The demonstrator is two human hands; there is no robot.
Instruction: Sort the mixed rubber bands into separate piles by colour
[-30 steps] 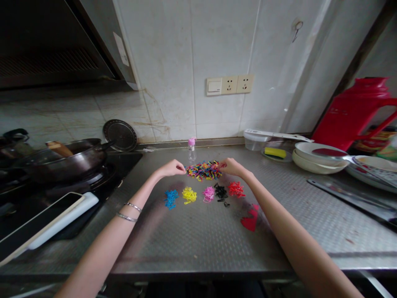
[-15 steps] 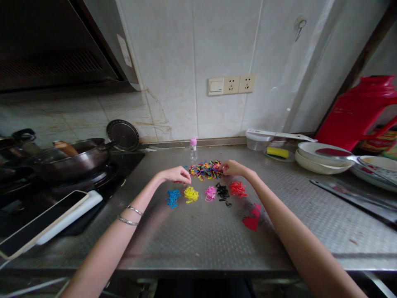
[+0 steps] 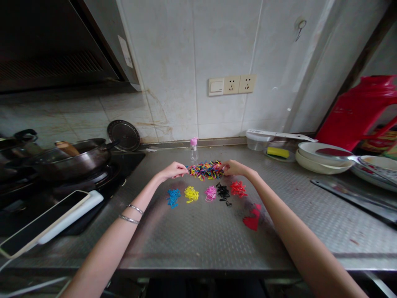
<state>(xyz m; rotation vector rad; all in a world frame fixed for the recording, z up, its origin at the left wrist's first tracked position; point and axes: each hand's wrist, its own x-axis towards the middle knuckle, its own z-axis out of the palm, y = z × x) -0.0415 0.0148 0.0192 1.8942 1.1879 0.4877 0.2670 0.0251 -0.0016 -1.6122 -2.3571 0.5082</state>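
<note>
A long pile of mixed-colour plastic safety-pin stitch markers [image 3: 205,170] lies across the steel counter. My left hand [image 3: 174,170] is at its left end, thumb and fingers pinched together; what they hold, if anything, is too small to make out. At the right end, my right hand [image 3: 232,168] has its fingers curled closed against the markers, and its fingertips are partly hidden. Nearer to me are sorted heaps: blue markers [image 3: 173,198], yellow markers [image 3: 191,194], pink markers [image 3: 210,193], black markers [image 3: 222,191] and red markers [image 3: 238,188].
Behind the pile stands a small clear bottle [image 3: 194,151] with a pink top. A red patch [image 3: 252,221] is by my right forearm. Left are a phone [image 3: 46,223] and a pan [image 3: 74,159]; right are bowls [image 3: 322,161], a knife [image 3: 353,199] and a red thermos [image 3: 356,111].
My left hand has moved up and slightly left, from above the yellow heap to the left end of the mixed pile. My right hand stays almost where it was.
</note>
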